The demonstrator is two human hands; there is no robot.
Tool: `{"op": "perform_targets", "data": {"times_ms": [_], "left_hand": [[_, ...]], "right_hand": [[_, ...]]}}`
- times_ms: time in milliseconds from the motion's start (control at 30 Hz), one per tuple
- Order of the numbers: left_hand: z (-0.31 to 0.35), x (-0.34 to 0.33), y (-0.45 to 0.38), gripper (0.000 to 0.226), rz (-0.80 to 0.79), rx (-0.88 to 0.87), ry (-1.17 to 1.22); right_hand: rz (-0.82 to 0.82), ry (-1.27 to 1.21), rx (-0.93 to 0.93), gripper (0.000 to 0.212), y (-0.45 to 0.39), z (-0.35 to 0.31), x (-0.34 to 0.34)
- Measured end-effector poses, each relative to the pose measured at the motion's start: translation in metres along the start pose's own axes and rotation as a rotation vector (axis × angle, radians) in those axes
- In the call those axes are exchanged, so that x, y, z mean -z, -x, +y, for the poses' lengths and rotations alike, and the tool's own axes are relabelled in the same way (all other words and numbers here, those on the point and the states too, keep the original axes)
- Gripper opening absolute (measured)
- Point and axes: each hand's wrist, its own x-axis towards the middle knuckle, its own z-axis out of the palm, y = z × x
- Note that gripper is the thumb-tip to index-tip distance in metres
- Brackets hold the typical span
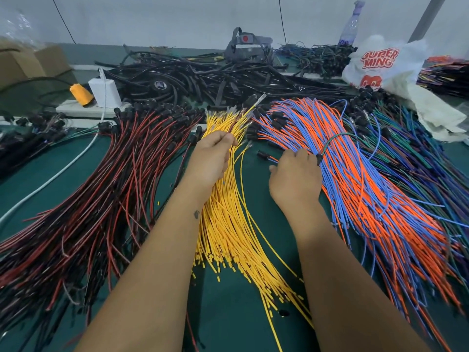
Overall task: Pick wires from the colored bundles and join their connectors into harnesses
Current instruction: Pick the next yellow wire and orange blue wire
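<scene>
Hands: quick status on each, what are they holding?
Left hand: pinching yellow wires.
Right hand: fingers curled into the orange-and-blue bundle; grip cannot be told.

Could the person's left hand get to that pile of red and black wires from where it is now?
Probably yes. The left hand is pinching yellow wires, and the red and black wires lie right beside that bundle on the same side, with nothing between them. It would likely have to drop the yellow ones first.

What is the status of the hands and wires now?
Left hand pinches yellow wires. Right hand grips orange-blue bundle. Nothing joined yet.
</scene>
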Motion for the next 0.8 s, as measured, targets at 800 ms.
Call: {"op": "perform_targets", "data": {"times_ms": [800], "left_hand": [[0.006, -0.015, 0.012, 0.025, -0.211, -0.021, 0.039]], "right_hand": [[-0.036, -1.941, -0.256, 0.019, 0.000, -0.018, 0.008]]}}
